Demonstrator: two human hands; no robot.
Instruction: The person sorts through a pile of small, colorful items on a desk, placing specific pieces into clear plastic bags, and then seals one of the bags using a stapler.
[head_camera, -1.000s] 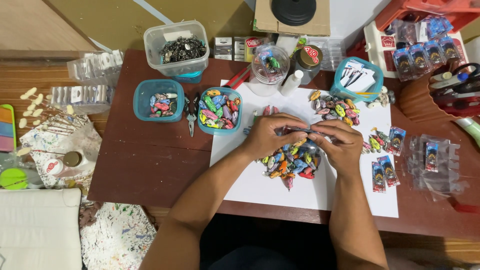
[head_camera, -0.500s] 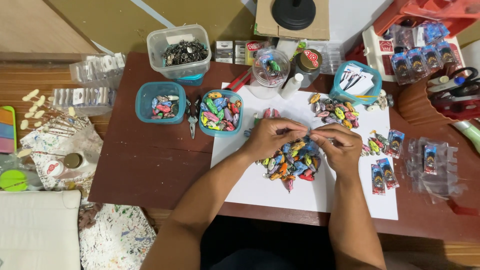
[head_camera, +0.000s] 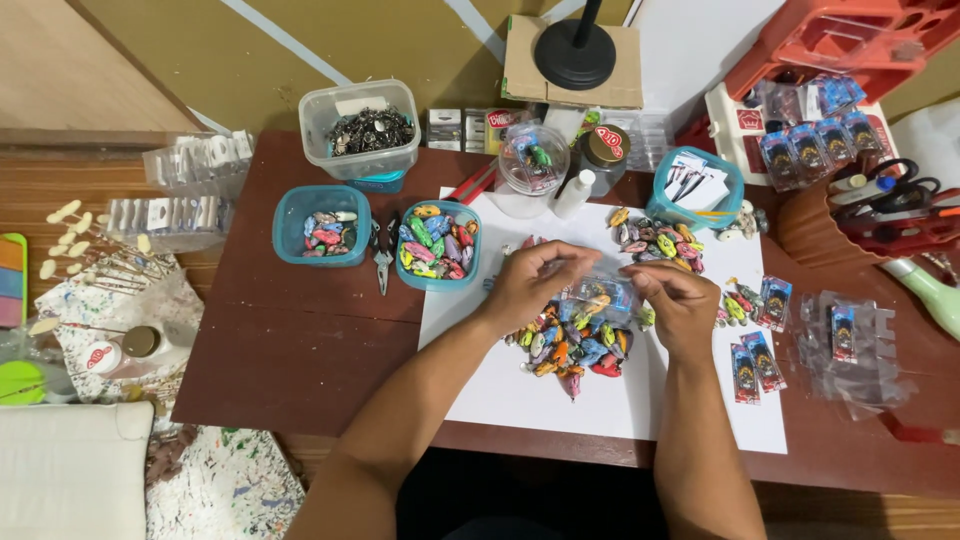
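Both hands meet over a large white sheet of paper (head_camera: 520, 400) spread on a dark reddish-brown wooden table (head_camera: 290, 350). The left hand (head_camera: 530, 285) and the right hand (head_camera: 680, 305) pinch between them a small clear plastic packet (head_camera: 603, 295), fingertips closed narrowly on its two ends, so it hangs just above a heap of small, brightly painted oval fishing lures (head_camera: 575, 345) lying on the paper. The packet appears to hold something coloured, too small to make out. Near the left hand stand two round teal plastic bowls: the nearer bowl (head_camera: 438, 245) is full of mixed-colour lures, the farther bowl (head_camera: 321, 224) has fewer, and a pair of dark metal pliers (head_camera: 383, 250) lies between them. To the right of the right hand, several flat filled packets (head_camera: 755, 345) lie on the paper's edge.
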